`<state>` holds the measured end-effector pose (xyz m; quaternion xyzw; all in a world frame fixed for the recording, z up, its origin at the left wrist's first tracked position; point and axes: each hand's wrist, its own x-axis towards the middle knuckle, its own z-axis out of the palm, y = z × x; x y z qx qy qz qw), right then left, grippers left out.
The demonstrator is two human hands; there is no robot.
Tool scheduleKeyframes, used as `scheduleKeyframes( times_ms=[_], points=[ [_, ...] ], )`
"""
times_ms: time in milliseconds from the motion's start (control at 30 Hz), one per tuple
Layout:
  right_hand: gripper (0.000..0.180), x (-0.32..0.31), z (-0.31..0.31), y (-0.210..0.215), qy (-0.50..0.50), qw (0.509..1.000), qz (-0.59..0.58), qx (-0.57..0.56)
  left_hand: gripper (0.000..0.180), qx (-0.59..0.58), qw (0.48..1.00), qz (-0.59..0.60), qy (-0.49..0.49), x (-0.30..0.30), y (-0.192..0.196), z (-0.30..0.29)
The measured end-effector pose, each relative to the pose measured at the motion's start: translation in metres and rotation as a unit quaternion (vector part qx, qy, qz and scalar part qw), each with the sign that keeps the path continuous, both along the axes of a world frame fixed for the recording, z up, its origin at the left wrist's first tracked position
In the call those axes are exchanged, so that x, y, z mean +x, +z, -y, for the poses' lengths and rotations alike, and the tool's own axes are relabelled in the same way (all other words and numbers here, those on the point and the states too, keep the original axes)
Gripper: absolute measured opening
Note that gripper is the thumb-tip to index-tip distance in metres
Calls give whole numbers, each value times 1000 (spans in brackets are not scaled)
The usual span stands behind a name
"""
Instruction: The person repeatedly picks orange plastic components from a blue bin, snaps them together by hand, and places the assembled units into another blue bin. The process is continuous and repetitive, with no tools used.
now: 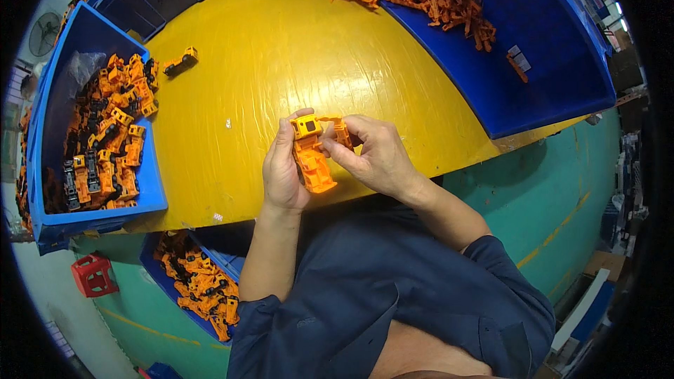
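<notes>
Above the yellow bench [267, 63], my left hand [283, 168] grips an orange plastic toy body [311, 158] while my right hand [375, 154] pinches its small orange arm piece [339, 130], which I judge needs pressing home.

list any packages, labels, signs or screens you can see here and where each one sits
Small grey label tags: two little rectangles lying in the blue bin at upper right, beside the loose orange parts.
Clear plastic bag: crumpled in the top of the left blue bin, above the orange toy vehicles.
No screens or signs show clearly.
</notes>
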<state>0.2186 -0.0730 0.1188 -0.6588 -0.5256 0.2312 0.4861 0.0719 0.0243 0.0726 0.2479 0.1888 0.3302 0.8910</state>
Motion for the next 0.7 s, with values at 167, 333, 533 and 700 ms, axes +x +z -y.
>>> scheduleKeyframes(
  times_ms=[167,333,533,700],
  points=[
    [21,0,1,6,27,995,94,24,55,7,1000,-14,5,-3,10,3],
    [19,-6,12,6,53,995,58,65,51,-32,999,19,14,-6,2,1],
    [23,7,5,5,18,974,162,155,30,36,990,-130,-31,-7,1,5],
    [18,11,-14,-18,-15,993,82,86,54,-48,976,-60,-205,-2,11,14]
  ],
)
